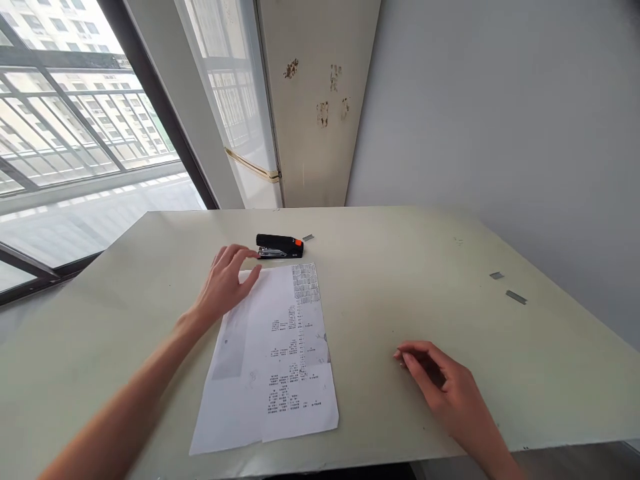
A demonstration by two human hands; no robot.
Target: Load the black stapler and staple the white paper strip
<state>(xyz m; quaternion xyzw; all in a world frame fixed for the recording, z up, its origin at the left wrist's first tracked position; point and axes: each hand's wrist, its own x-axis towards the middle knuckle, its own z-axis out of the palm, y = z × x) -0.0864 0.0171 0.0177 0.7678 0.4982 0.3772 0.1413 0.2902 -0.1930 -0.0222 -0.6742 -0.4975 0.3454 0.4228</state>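
Observation:
Printed white sheets [280,360] lie on the pale table, partly overlapping. Just beyond their far edge sits a black stapler [280,246] with an orange mark. My left hand [227,280] reaches over the far left corner of the sheets, fingers apart, its fingertips by the stapler's left end; nothing is held in it. To the right of the sheets, my right hand [440,380] rests at the table with its thumb and fingertips pressed together; whether anything small is between them cannot be made out.
Small grey strips lie on the table [400,267]: one [308,237] beside the stapler, two [516,297] at the right. A wall [475,120] stands behind at the right, a window [90,113] at the left.

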